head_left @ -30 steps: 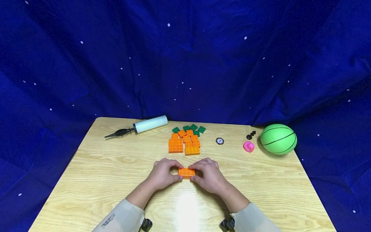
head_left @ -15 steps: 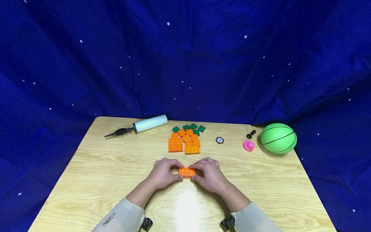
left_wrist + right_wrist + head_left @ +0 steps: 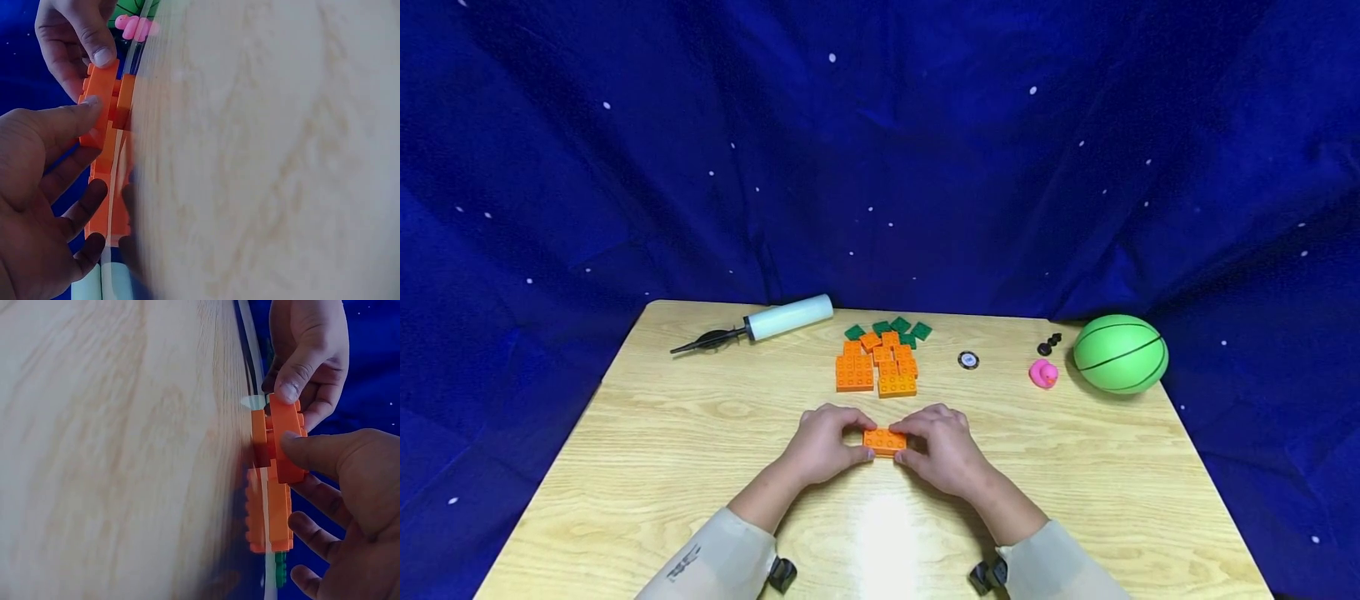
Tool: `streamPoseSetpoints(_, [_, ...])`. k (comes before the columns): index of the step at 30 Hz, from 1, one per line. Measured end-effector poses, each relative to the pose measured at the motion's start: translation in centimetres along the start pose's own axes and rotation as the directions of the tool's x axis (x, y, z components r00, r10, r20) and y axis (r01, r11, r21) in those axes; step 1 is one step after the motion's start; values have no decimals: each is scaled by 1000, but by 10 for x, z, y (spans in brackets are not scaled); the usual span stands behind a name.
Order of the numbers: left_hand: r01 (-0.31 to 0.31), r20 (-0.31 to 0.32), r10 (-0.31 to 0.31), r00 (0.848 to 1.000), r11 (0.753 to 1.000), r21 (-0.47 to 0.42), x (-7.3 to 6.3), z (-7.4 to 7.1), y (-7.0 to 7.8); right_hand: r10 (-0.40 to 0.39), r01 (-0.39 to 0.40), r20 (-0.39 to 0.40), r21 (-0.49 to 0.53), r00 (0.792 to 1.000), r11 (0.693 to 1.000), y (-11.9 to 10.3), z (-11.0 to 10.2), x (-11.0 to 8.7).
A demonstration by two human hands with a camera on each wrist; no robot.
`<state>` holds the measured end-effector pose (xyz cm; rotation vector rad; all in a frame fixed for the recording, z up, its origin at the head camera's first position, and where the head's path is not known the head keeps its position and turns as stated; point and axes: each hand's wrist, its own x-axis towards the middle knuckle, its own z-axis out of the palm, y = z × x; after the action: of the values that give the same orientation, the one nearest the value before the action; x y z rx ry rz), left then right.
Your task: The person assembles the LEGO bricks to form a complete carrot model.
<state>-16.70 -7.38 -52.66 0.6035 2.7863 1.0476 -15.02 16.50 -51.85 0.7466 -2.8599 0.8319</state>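
In the head view an orange toy building brick (image 3: pixel 884 440) lies between both hands, near the middle of the table. My left hand (image 3: pixel 822 443) pinches its left end with thumb and fingers. The right hand (image 3: pixel 942 448) pinches its other end in the same way. Both wrist views show this held brick (image 3: pixel 100 112) over a second orange brick (image 3: pixel 259 439), whose studs show in the space between them. From the wrist views I cannot tell whether the two bricks touch.
Beyond the hands lie several orange bricks (image 3: pixel 854 375) and several green bricks (image 3: pixel 900 326). A hand pump (image 3: pixel 790 317) is at the back left. To the right are a poker chip (image 3: pixel 968 360), a black chess piece (image 3: pixel 1048 344), a pink rubber duck (image 3: pixel 1043 373) and a green ball (image 3: pixel 1120 354).
The head view has tilted slightly, so everything sits a little higher in it. The held brick has shifted very slightly to the right. Both hands keep their pinch on it.
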Motion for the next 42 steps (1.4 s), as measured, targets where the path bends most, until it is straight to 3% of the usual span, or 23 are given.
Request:
streamPoseSetpoints(20, [11, -1, -11, 1000, 1000, 5, 2, -1, 1, 21, -21, -3, -23, 1000, 1000, 1, 1, 3])
streamPoseSetpoints(31, [-9, -4, 9, 1000, 1000, 11, 5, 5, 2, 76, -75, 21, -57, 997, 996, -1, 0, 1])
streamPoseSetpoints(42, [-29, 0, 29, 1000, 999, 44, 5, 8, 3, 62, -62, -2, -72, 998, 996, 2, -1, -1])
